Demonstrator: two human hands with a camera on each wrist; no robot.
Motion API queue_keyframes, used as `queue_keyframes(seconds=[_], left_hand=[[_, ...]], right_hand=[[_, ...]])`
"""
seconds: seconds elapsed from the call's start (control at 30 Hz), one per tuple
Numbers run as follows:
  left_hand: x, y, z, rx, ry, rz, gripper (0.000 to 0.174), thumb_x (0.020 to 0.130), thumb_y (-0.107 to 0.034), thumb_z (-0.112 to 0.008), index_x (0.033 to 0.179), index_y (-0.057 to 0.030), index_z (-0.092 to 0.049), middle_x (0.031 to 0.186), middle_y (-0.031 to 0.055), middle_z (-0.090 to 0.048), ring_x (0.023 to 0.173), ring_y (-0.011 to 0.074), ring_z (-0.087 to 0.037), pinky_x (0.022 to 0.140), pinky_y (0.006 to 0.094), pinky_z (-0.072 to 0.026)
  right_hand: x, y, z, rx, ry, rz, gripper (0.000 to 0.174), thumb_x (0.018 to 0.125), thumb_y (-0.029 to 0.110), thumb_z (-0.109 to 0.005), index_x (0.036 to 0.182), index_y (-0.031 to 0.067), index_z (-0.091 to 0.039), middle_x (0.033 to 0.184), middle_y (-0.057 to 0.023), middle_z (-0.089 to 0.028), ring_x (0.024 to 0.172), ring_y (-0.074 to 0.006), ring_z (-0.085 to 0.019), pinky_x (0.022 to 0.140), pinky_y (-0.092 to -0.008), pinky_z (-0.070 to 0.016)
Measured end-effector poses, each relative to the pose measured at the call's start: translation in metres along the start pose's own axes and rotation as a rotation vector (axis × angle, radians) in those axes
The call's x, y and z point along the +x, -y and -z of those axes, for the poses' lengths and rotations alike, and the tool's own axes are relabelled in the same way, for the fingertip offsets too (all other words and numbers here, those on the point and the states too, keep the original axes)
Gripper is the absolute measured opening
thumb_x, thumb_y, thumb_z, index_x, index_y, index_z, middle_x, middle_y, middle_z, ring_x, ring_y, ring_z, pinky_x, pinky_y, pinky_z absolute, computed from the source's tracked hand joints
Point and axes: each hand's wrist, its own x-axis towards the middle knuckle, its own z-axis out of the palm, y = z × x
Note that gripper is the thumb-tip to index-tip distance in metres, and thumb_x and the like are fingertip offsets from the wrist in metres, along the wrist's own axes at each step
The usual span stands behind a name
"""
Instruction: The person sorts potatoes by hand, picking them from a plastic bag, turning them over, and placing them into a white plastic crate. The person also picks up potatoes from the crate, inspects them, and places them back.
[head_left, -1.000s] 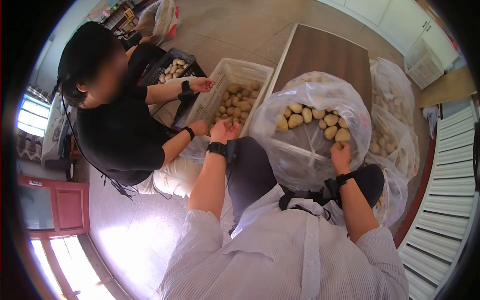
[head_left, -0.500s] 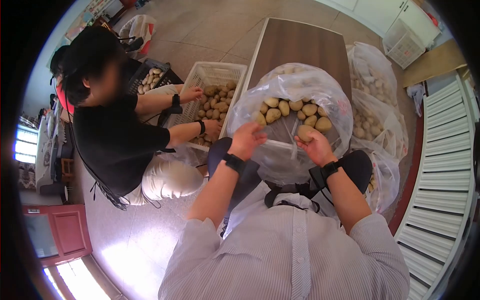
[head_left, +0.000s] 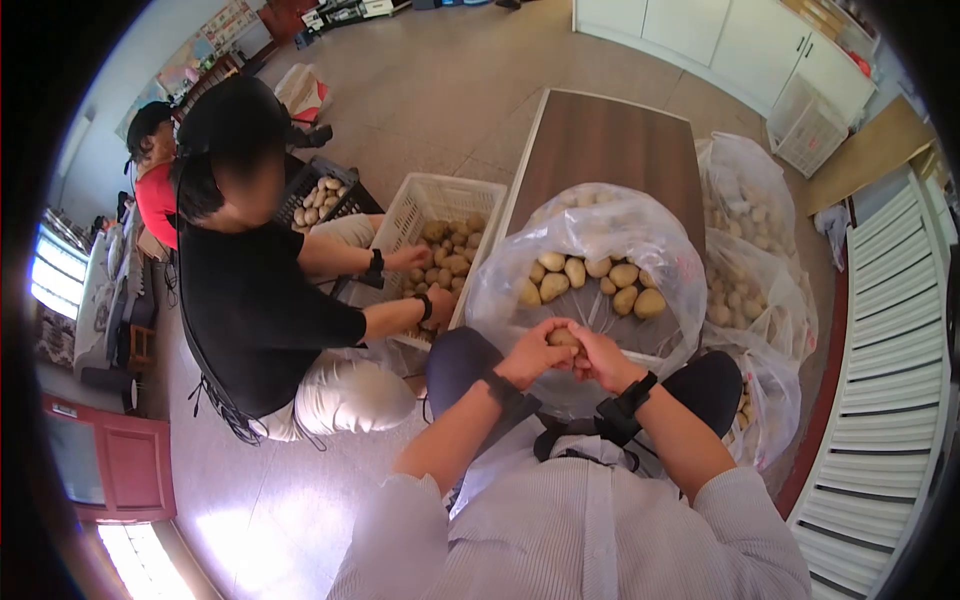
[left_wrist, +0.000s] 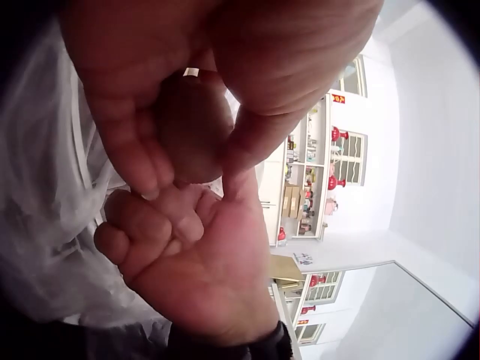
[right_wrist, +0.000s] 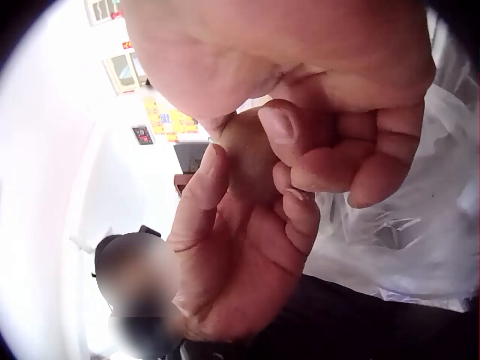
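Both my hands meet around one potato (head_left: pixel 563 338), held up in front of the near rim of a clear plastic bag (head_left: pixel 490 290). My left hand (head_left: pixel 533 358) grips it from the left, with thumb and fingers on its sides in the left wrist view. From the other side, my right hand (head_left: pixel 604 362) pinches the same potato, its fingers curled in the right wrist view. Much of the potato is covered by fingers. Inside the open bag, several yellowish potatoes (head_left: pixel 624 300) lie in a curved row beyond my hands.
The bag stands against a brown-topped table (head_left: pixel 610 140). Filled potato bags (head_left: pixel 745 195) stand to its right, beside a white slatted radiator (head_left: pixel 880 370). At left, a person in black (head_left: pixel 260 300) reaches into a white crate (head_left: pixel 455 190) of potatoes. A black crate (head_left: pixel 350 205) stands beyond.
My right hand has lifted a potato from the bag and brought it back toward me. My left hand has moved right and taken hold of it too. The head view has shifted.
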Motion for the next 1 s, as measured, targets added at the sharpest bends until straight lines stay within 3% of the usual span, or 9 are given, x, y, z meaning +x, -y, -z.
queue_keyframes(seconds=[0.13, 0.3, 0.4, 0.47, 0.63, 0.7, 0.77, 0.83, 1.0], left_hand=[[0.000, 0.004, 0.006, -0.007, -0.021, -0.051, 0.052, 0.087, -0.015, -0.072, 0.132, -0.0055, -0.047, 0.107, 0.0079, -0.061, 0.084, 0.0143, -0.063, 0.075, 0.0289, -0.0545], [0.000, -0.013, 0.016, -0.250, -0.208, -0.042, 0.048, 0.087, -0.017, -0.073, 0.127, -0.0038, -0.050, 0.102, 0.0083, -0.062, 0.081, 0.0162, -0.064, 0.073, 0.0298, -0.0561], [-0.002, -0.032, 0.031, -0.342, -0.276, -0.112, 0.045, 0.089, -0.014, -0.070, 0.127, -0.0033, -0.049, 0.104, 0.0101, -0.060, 0.082, 0.0187, -0.063, 0.073, 0.0316, -0.0566], [0.000, -0.039, 0.047, -0.426, -0.308, -0.178, 0.042, 0.091, -0.012, -0.066, 0.127, -0.0037, -0.048, 0.105, 0.0107, -0.060, 0.084, 0.0206, -0.061, 0.076, 0.0336, -0.0562], [0.004, -0.044, 0.103, -0.527, -0.452, -0.297, 0.039, 0.087, -0.014, -0.070, 0.121, -0.0043, -0.054, 0.103, 0.0108, -0.062, 0.088, 0.0253, -0.062, 0.083, 0.0375, -0.0536], [0.028, -0.006, 0.160, -0.013, -0.502, -0.624, 0.031, 0.093, -0.012, -0.058, 0.123, -0.0061, -0.052, 0.111, 0.0066, -0.060, 0.102, 0.0243, -0.058, 0.088, 0.0415, -0.0509], [0.020, -0.005, 0.175, 0.116, -0.593, -0.633, 0.030, 0.093, -0.011, -0.058, 0.122, -0.0052, -0.052, 0.115, 0.0072, -0.058, 0.107, 0.0260, -0.055, 0.087, 0.0447, -0.0518], [0.015, -0.004, 0.190, 0.823, -0.787, -0.572, 0.024, 0.084, -0.025, -0.068, 0.098, -0.0070, -0.065, 0.103, 0.0154, -0.066, 0.097, 0.0341, -0.062, 0.083, 0.0396, -0.0505], [0.034, 0.044, 0.246, 0.538, -0.806, -0.547, 0.031, 0.081, -0.037, -0.068, 0.093, -0.0091, -0.066, 0.090, 0.0153, -0.066, 0.088, 0.0361, -0.063, 0.077, 0.0426, -0.0506]], right_hand=[[0.000, 0.005, -0.006, -0.045, 0.008, 0.028, 0.051, 0.093, 0.060, -0.047, 0.077, 0.0130, -0.056, 0.055, 0.0025, -0.041, 0.050, -0.0143, -0.045, 0.053, -0.0316, -0.0424], [0.009, 0.006, 0.007, -0.070, -0.134, 0.112, 0.050, 0.096, 0.055, -0.047, 0.094, 0.0075, -0.062, 0.069, -0.0029, -0.058, 0.062, -0.0161, -0.060, 0.058, -0.0303, -0.0484], [0.023, 0.005, 0.028, -0.182, -0.382, 0.331, 0.042, 0.094, 0.046, -0.054, 0.096, 0.0055, -0.062, 0.075, -0.0073, -0.061, 0.070, -0.0203, -0.062, 0.063, -0.0356, -0.0496], [0.025, 0.006, 0.048, -0.539, -0.689, 0.677, 0.030, 0.089, 0.032, -0.061, 0.100, 0.0040, -0.062, 0.087, -0.0130, -0.063, 0.083, -0.0296, -0.061, 0.074, -0.0416, -0.0483], [0.025, 0.013, 0.093, -0.991, -1.043, 0.801, 0.032, 0.082, 0.022, -0.064, 0.108, 0.0026, -0.059, 0.105, -0.0194, -0.062, 0.100, -0.0391, -0.056, 0.088, -0.0464, -0.0433], [0.020, 0.015, 0.099, -1.059, -1.104, 0.760, 0.036, 0.080, 0.020, -0.064, 0.111, 0.0031, -0.059, 0.108, -0.0199, -0.062, 0.106, -0.0397, -0.054, 0.092, -0.0466, -0.0421], [0.018, 0.012, 0.104, -1.044, -1.127, 0.667, 0.039, 0.081, 0.020, -0.064, 0.114, 0.0015, -0.059, 0.108, -0.0221, -0.063, 0.107, -0.0415, -0.055, 0.092, -0.0489, -0.0437], [0.022, 0.009, 0.108, -1.032, -1.097, 0.629, 0.040, 0.080, 0.019, -0.064, 0.116, 0.0020, -0.058, 0.110, -0.0222, -0.062, 0.107, -0.0416, -0.055, 0.093, -0.0486, -0.0439], [0.029, 0.004, 0.112, -1.072, -1.081, 0.632, 0.047, 0.078, 0.016, -0.065, 0.122, 0.0034, -0.054, 0.116, -0.0228, -0.058, 0.109, -0.0415, -0.055, 0.094, -0.0476, -0.0444]])
